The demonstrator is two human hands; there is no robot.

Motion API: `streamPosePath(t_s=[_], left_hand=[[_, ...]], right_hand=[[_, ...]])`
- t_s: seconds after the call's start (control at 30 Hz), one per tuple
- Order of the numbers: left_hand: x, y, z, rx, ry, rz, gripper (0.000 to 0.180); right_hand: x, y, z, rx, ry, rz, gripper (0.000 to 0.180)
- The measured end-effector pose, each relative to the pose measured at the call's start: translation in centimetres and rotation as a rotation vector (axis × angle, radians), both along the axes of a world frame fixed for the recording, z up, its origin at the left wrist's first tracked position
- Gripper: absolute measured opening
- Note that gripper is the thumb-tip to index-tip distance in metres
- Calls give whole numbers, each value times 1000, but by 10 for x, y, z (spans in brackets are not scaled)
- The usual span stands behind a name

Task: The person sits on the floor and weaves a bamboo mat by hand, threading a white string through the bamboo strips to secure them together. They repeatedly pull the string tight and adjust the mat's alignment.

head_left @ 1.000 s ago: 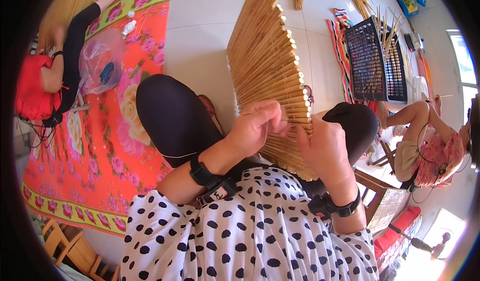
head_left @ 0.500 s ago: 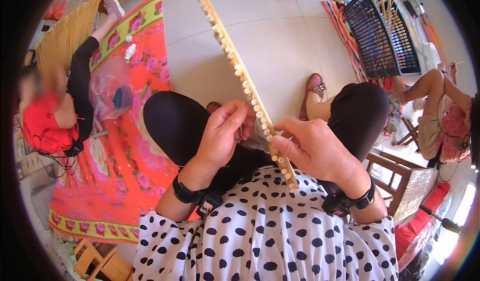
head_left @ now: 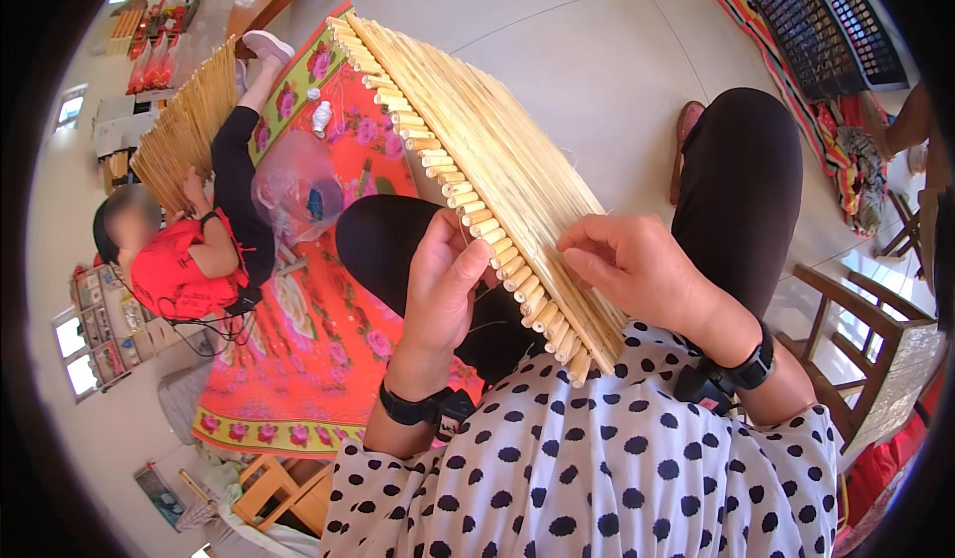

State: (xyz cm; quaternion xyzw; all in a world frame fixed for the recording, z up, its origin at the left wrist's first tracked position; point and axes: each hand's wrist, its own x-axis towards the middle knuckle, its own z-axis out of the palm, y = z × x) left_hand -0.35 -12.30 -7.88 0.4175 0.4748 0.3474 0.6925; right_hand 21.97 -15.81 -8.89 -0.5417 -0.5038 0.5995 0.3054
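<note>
Holding a woven reed mat (head_left: pixel 497 160) across the lap, both hands at its near end. Left hand (head_left: pixel 443 284) curled against the row of cut reed ends, thumb and fingers pinching the mat edge. Right hand (head_left: pixel 637 270) rests on top of the mat's other side, fingers bent and pressing the reeds, not wrapped round. Mat slopes up and away from the hands. Beyond the left hand: red floral floor cloth (head_left: pixel 318 359), a clear plastic bag (head_left: pixel 293 185), a seated person in red (head_left: pixel 174 265) working another reed mat (head_left: pixel 184 130). Wooden chair (head_left: pixel 865 349) just right of the right hand.
</note>
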Motion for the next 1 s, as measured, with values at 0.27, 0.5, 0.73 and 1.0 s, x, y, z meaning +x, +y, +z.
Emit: streamPosePath(t_s=[0.27, 0.5, 0.73, 1.0], left_hand=[[-21, 0, 10, -79, 288, -185, 54], [-7, 4, 26, -25, 537, -249, 45], [-10, 2, 40, -43, 639, -241, 35], [9, 14, 45, 44, 632, -349, 29]], right_hand=[[8, -7, -4, 229, -43, 16, 19], [17, -9, -6, 371, 18, 218, 38], [39, -1, 10, 310, 11, 564, 55], [40, -4, 14, 253, 23, 495, 57]])
